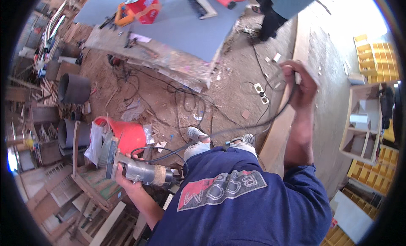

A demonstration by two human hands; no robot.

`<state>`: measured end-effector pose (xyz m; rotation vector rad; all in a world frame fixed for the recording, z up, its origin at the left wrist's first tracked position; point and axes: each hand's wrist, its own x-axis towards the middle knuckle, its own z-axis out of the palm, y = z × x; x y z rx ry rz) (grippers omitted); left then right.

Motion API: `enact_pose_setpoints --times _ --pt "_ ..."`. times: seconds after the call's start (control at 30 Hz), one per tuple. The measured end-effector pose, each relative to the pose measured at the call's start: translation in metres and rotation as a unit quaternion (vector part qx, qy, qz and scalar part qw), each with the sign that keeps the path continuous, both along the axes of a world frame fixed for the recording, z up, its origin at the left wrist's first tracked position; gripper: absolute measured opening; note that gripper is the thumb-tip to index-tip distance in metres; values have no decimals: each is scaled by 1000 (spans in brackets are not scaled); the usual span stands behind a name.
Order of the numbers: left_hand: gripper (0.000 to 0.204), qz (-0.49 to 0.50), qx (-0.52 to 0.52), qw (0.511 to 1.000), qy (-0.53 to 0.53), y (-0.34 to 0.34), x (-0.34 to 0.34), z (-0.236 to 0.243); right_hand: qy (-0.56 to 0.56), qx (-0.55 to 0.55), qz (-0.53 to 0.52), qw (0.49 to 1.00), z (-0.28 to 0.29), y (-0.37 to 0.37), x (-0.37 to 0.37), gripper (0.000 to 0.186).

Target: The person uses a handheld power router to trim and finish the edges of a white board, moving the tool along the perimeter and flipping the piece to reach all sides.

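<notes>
At the lower left, my left hand (123, 175) is wrapped round a corded power tool that looks like a trim router (146, 171). It lies sideways, with a grey cylindrical body, a band of tan tape and a flat base plate at its left end. A black cable (272, 117) stretches across in front of my waist and up to the right. Raised at the upper right, my right hand (300, 86) is closed on that cable. Beyond the router's base stands a red tub (129, 134) with a white bag over its side.
A worktable (182, 32) with a grey top stands ahead, bearing a red and orange item (141, 9). Tangled cables and a white socket strip (261, 93) lie on the dusty floor. Another person (281, 13) stands beyond. Yellow compartmented units (382, 62) line the right; wood scraps crowd the left.
</notes>
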<state>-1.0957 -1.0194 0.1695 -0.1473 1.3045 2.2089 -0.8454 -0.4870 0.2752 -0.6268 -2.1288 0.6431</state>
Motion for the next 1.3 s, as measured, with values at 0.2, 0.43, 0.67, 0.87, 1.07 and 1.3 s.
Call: enact_pose_setpoints --times 0.2,0.43,0.67,0.87,1.07,1.3 --pt "58 -23 67 996 -47 -45 -59 0 -65 93 75 991 25 -30 -83 12" --pt "46 155 70 982 -85 -54 -99 9 -168 -147 186 957 7 -75 -178 20" --pt "42 209 70 970 -104 -90 -152 -21 -143 -221 260 929 4 -126 -287 25" --pt "42 265 101 947 -153 -116 -240 -52 -169 -246 369 880 6 -168 -417 26" --pt "48 232 96 961 -115 -115 -391 -76 -82 -278 432 854 -14 -173 -558 39" --pt "62 129 82 987 -56 -91 -555 -81 -54 -324 461 824 4 -193 -730 42"
